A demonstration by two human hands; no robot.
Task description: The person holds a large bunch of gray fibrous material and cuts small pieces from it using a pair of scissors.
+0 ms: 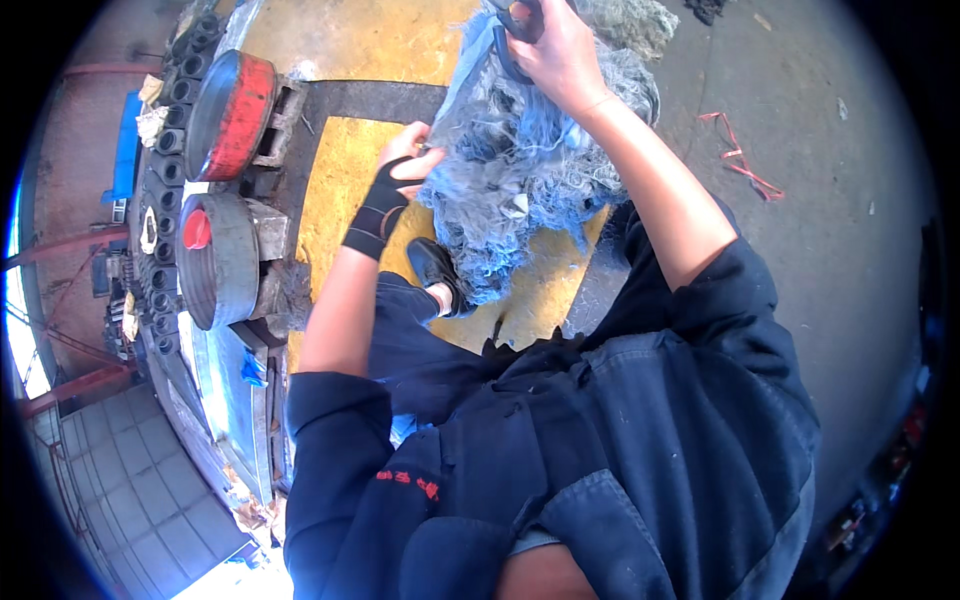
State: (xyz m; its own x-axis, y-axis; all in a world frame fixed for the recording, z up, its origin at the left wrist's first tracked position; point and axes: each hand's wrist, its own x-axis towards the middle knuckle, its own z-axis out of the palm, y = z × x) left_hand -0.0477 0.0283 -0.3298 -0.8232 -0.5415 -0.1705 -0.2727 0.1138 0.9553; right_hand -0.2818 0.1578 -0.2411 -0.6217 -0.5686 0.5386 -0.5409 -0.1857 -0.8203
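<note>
A large heap of frayed blue-grey yarn waste hangs in tangled strands in front of me, above a yellow-painted floor patch. My left hand, in a black wrist brace, is closed at the heap's left edge with strands at its fingertips. Stretched out to the top of the picture, my right hand is wrapped round dark-handled scissors. One looped handle shows against the yarn; the upper part of the tool is cut off by the picture's edge.
Two round metal drums, one red and black and one grey, stand on concrete blocks at left. Beyond them runs a row of dark tube ends. Red strapping lies on the grey floor at right. My black shoe is below the yarn.
</note>
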